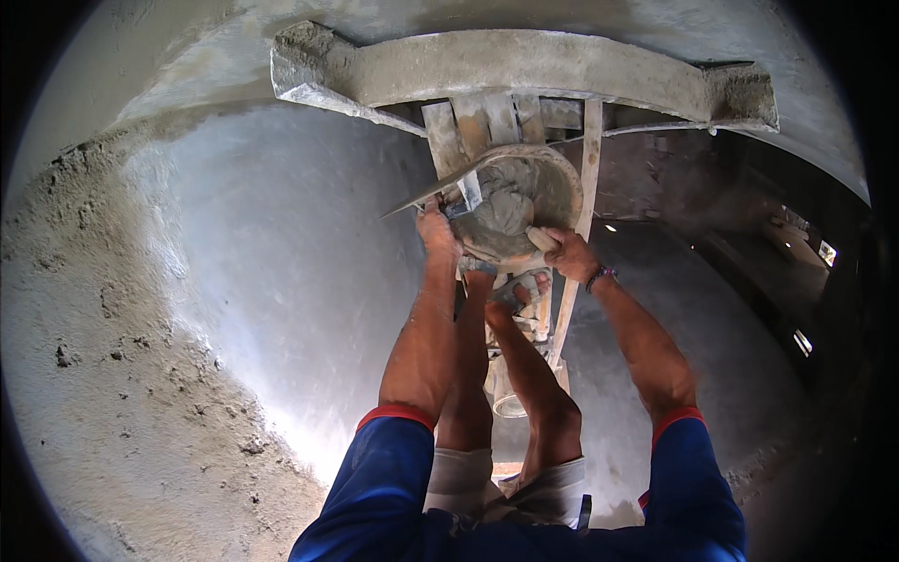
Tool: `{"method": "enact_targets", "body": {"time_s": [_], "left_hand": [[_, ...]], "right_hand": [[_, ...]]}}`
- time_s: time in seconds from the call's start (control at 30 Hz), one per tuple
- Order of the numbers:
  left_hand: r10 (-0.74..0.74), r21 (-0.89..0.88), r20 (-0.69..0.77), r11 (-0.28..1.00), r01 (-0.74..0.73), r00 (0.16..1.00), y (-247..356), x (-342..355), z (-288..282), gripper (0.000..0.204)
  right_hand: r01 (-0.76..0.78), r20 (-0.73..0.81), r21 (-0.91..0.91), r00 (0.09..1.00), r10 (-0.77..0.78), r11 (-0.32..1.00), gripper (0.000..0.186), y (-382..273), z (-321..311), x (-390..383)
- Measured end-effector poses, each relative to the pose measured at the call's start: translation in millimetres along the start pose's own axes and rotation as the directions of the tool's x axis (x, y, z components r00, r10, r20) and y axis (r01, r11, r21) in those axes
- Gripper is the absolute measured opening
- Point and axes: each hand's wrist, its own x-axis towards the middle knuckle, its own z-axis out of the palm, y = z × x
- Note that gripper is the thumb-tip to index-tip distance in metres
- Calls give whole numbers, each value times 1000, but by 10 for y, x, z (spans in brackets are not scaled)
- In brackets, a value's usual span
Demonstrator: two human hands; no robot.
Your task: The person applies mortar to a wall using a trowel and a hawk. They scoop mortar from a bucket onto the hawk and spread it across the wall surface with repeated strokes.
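A round basin (573,187) of wet grey mortar (506,208) is in front of me. My left hand (438,229) is closed at the basin's left side on a flat plastering trowel (412,204). The trowel's thin blade is tilted nearly edge-on, over the basin's left rim. A pale strip (470,190) shows beneath the blade; I cannot tell which part it is. On the near right side of the basin, my right hand (571,255) grips a tool with a thick pale handle (541,239). Its working end is hidden in or against the mortar.
Wooden planks (471,126) run under the basin, with a long upright batten (588,169) on its right. My feet (526,288) are just below it. A mortar-coated beam (496,67) crosses ahead. Smooth grey plaster (290,215) curves at left, beside rough plaster (122,356).
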Motion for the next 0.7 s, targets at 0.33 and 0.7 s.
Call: {"method": "enact_targets", "body": {"time_s": [0.33, 0.7], "left_hand": [[152, 140, 70, 977, -160, 986, 477, -73, -401, 23], [-73, 118, 204, 992, 50, 976, 480, -780, -1270, 41]], "right_hand": [[-381, 228, 610, 924, 307, 694, 64, -26, 309, -179], [-332, 150, 655, 938, 313, 679, 61, -249, 195, -608]]}}
